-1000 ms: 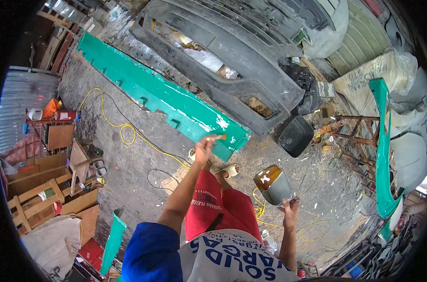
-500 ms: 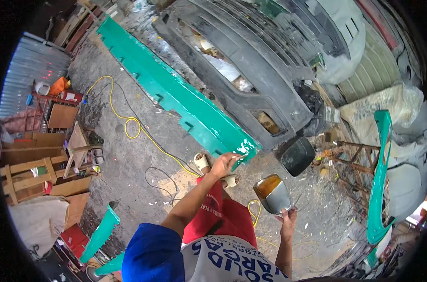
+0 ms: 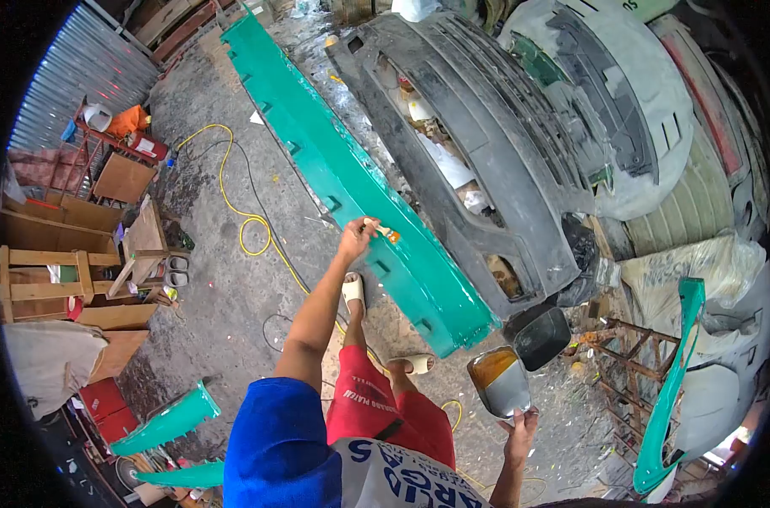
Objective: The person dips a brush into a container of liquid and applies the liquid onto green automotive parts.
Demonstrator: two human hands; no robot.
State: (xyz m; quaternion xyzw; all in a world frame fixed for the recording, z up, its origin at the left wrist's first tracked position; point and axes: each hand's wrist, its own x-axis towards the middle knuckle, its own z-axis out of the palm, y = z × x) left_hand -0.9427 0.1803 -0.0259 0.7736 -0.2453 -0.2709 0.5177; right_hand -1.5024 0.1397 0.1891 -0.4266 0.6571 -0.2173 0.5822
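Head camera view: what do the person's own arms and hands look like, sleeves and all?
The left arm has a short blue sleeve. Both forearms are bare. The left hand and right hand wear no gloves. The right upper arm is out of view.

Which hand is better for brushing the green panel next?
Probably the left hand: it holds the brush at the green panel, while the right hand holds the container of amber stuff.

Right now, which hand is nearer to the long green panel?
Left. The left hand is at the near edge of the panel; the right hand is apart from it, past its right end.
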